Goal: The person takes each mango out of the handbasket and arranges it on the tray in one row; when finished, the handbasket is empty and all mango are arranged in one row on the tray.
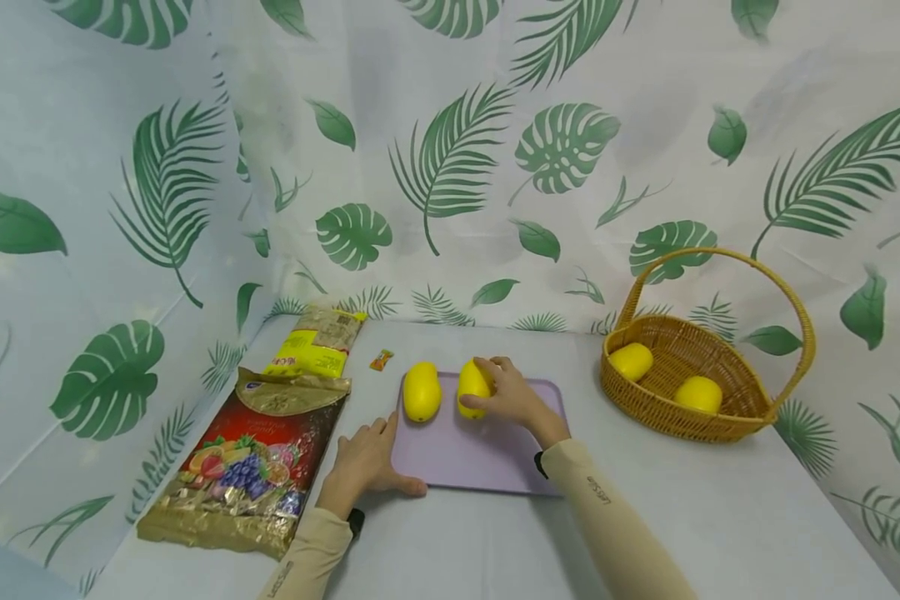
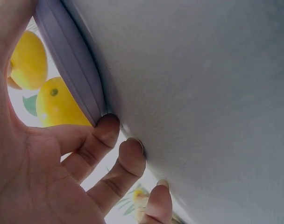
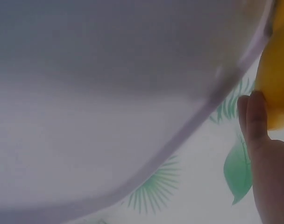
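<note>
On the lilac tray point(image 1: 472, 462) are two yellow mangoes. My right hand point(image 1: 506, 392) grips the right-hand mango point(image 1: 471, 385), its thumb on the near side and its fingers over the top. The right wrist view shows the fingers against that mango point(image 3: 278, 79). The other mango point(image 1: 422, 392) lies at the tray's back left. Spread around the tray's front left corner, my left hand point(image 1: 367, 462) has its thumb along the front edge and its fingers beside the left rim. In the left wrist view, a fingertip point(image 2: 108, 128) meets the tray's rim point(image 2: 74, 60).
To the right stands a wicker basket point(image 1: 682, 421) with a tall handle and two yellow fruits point(image 1: 632, 362) inside. A large candy bag point(image 1: 247, 467) lies on the left, with a yellow packet point(image 1: 315, 343) behind it. One small wrapped candy point(image 1: 381, 359) lies behind the tray.
</note>
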A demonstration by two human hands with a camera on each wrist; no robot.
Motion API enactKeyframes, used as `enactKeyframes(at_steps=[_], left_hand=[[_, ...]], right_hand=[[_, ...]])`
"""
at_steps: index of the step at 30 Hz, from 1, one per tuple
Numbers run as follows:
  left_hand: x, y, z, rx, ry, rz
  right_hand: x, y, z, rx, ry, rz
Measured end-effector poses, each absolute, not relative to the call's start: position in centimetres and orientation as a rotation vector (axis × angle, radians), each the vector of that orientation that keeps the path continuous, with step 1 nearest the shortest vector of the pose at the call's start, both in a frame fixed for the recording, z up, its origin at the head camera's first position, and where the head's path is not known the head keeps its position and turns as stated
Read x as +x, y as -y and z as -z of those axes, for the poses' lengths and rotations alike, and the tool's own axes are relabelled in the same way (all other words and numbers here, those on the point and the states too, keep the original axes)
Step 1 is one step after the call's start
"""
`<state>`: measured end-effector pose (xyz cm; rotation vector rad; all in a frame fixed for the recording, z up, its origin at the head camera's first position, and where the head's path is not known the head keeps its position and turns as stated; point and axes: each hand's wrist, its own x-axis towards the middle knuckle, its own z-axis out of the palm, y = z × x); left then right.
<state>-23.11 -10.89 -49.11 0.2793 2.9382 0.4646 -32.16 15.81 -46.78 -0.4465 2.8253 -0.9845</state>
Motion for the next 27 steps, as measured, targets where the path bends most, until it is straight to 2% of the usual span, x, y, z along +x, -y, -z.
enactKeyframes(at_steps=[27], left_hand=[[-23.2, 11.0, 49.3, 0.280, -2.931, -0.462]], right_hand=[[-32.8, -13.5, 47.8, -0.418, -2.765, 0.898]])
